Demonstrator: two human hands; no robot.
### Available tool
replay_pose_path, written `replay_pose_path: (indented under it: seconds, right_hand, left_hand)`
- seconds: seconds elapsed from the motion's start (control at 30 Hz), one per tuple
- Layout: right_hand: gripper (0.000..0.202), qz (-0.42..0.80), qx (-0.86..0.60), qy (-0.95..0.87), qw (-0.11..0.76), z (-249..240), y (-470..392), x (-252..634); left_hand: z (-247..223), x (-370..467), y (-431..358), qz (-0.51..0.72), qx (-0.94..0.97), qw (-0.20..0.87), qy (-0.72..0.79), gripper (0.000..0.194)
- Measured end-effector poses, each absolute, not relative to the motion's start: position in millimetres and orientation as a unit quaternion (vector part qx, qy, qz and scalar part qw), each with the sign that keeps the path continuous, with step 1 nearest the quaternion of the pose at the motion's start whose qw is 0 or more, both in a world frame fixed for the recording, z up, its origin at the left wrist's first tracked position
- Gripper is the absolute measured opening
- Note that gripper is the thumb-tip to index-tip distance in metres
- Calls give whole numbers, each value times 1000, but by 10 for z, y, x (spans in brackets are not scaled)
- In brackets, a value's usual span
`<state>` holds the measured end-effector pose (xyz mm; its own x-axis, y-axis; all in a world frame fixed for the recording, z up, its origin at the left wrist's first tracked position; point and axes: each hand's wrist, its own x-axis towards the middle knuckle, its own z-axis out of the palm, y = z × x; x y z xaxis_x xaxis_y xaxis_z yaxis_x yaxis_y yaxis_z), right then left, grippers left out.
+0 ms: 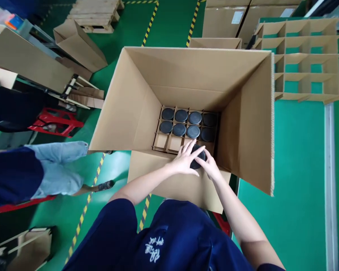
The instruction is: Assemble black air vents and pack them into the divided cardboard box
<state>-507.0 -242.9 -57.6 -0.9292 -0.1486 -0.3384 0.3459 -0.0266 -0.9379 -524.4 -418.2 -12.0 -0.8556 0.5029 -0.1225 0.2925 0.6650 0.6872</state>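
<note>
In front of me a large open cardboard box (173, 69) holds a cardboard divider grid (161, 141). Two rows of round, dark-topped containers (179, 129) sit in its cells; two cells nearer me at the left show bare cardboard. Another dark-topped round container (197, 156) is at the near side of the box, between my hands. My left hand (185, 160) spans its left side, fingers forward and thumb toward me. My right hand (210, 165) closes on its right edge. The container's lower part is hidden.
The box's near flap (169, 184) folds down toward me. A cardboard divider grid (298, 56) stands at the right, by closed cartons (226, 22). At the left are a person in light-blue shorts (58, 169), a red stool (55, 122) and a wooden pallet (94, 15).
</note>
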Motion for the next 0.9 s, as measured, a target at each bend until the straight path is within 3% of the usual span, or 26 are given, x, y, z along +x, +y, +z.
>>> replay_pose_path:
  seconds: [0.1, 0.2, 0.3, 0.4, 0.67, 0.9]
  right_hand:
    - [87, -708, 58, 678, 188, -763, -2694, -5273]
    - [99, -636, 55, 756, 149, -902, -2707, -5313]
    - [82, -513, 15, 853, 91, -928, -2519, -5204]
    - [64, -414, 4, 908, 66, -899, -2331, -5048]
    - [51, -326, 33, 942, 75, -1070, -2348, -4931]
    - [47, -236, 51, 966, 90, -1053, -2430, -4981]
  left_hand:
    - [-311, -5586, -4373, 250, 239, 164, 924, 114]
    - [-672, -6024, -4790, 192, 95, 175, 961, 115]
    - [-1158, -6438, -5345, 64, -34, 241, 968, 119]
    - [-1640, -6665, -5786, -30, -23, 335, 942, 123]
    - [-2414, -6679, -6063, -47, 69, 373, 924, 130]
    - [-2540, -6728, -6261, -5, 89, 368, 925, 134]
